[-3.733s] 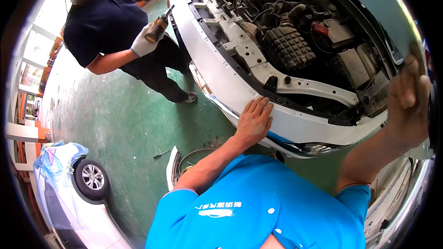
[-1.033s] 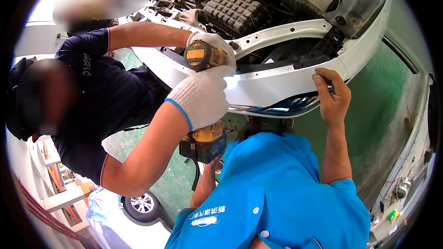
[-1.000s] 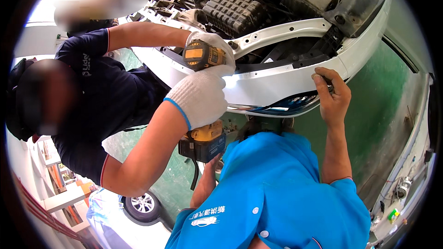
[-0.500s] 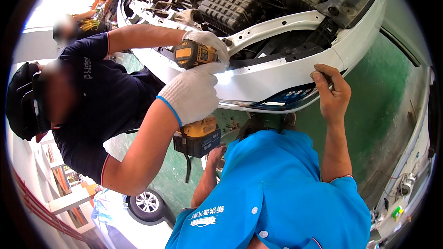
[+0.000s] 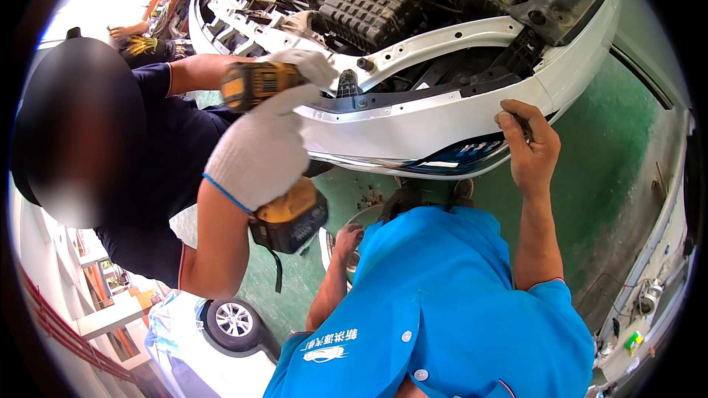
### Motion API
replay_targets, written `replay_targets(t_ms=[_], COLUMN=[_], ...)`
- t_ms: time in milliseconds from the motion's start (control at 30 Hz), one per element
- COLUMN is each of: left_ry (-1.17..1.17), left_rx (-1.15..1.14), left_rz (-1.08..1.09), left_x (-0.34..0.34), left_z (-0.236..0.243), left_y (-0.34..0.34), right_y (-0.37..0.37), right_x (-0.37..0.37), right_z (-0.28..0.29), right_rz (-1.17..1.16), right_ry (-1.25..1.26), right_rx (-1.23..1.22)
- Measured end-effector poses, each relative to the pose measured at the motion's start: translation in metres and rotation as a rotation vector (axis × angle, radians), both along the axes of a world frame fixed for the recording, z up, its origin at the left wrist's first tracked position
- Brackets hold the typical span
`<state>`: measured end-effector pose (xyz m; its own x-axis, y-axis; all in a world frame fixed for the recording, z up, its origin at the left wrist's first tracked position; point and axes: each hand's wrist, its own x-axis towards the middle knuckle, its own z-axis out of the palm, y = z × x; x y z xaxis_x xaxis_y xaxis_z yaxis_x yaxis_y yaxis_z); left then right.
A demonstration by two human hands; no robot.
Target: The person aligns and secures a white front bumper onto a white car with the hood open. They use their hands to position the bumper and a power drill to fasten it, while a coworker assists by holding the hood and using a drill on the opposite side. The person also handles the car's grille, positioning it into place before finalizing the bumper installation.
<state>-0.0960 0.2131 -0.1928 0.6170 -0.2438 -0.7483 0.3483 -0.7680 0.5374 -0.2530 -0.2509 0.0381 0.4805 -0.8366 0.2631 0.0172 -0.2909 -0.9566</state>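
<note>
At the lower left, a second white car point(image 5: 217, 361) is seen, fitted with a black-tyred, silver-spoked wheel point(image 5: 234, 319) and partly covered by bluish plastic sheeting point(image 5: 167, 320). Red strips point(image 5: 68, 337) are run along the left side. Small debris point(image 5: 371, 197) is scattered on the green floor point(image 5: 612, 151). At the far right, a green container point(image 5: 633, 343) is placed near a silvery object point(image 5: 650, 297).

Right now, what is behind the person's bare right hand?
Behind the bare right hand show the smooth white bumper, its dark glossy inset and the green floor. Whatever lies directly behind it is covered; whether the fingers hold something small cannot be told.
</note>
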Motion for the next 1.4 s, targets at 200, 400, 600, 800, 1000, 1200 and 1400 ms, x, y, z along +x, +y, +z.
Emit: replay_targets(t_ms=[200,400,600,800,1000,1200,1400], left_ry=[-0.072,0.018,0.044,-0.100,-0.092,0.016,-0.013], left_rx=[-0.030,-0.003,-0.096,-0.013,-0.046,-0.032,-0.034], left_rz=[-0.070,-0.078,0.076,-0.085,-0.065,0.022,0.010], left_x=[0.001,0.002,-0.004,-0.008,-0.005,-0.005,-0.003], left_z=[-0.003,-0.008,-0.012,-0.014,-0.017,-0.003,-0.004], left_y=[0.009,0.007,0.004,0.013,0.017,0.003,0.001], right_y=[0.001,-0.001,0.000,0.001,0.001,0.000,0.000], right_x=[0.001,0.000,0.004,0.006,0.007,0.006,0.008], right_z=[0.002,0.001,-0.005,-0.004,-0.003,-0.005,-0.006], right_rz=[-0.002,-0.008,0.000,0.031,0.038,0.039,0.046], right_ry=[0.038,0.069,0.094,0.062,0.073,0.086,0.074], right_rx=[0.007,0.009,0.016,0.023,0.001,0.001,-0.011])
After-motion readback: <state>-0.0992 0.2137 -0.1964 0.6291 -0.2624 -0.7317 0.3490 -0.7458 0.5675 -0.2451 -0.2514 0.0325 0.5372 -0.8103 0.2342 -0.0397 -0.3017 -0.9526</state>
